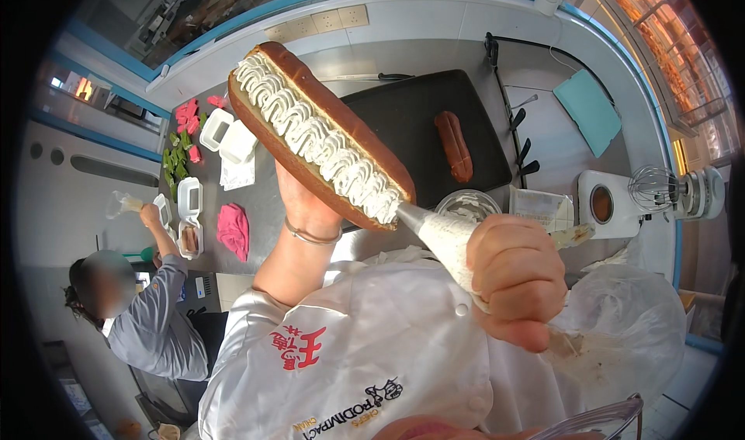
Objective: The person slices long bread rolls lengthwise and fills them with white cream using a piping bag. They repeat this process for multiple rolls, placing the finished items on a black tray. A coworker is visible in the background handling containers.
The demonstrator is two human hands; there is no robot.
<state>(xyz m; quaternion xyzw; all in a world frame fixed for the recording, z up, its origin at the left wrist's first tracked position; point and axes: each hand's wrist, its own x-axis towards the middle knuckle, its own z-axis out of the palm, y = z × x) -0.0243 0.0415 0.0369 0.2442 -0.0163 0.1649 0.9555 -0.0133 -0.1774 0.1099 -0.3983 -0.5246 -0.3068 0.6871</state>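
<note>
Cream-filled bread roll point(341, 116) is slanting above the steel worktop point(262, 182). Watching remotely, I am holding it from beneath with the left hand point(305, 199), whose fingers are hiding behind it; the right hand point(516, 273) is wrapping tightly around a piping bag point(448, 244), its nozzle point(413, 216) touching the cream's lower end.

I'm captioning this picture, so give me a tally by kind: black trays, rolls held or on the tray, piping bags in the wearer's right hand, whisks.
Black tray: 1
Rolls: 2
Piping bag: 1
Whisk: 1
Total: 5
</note>
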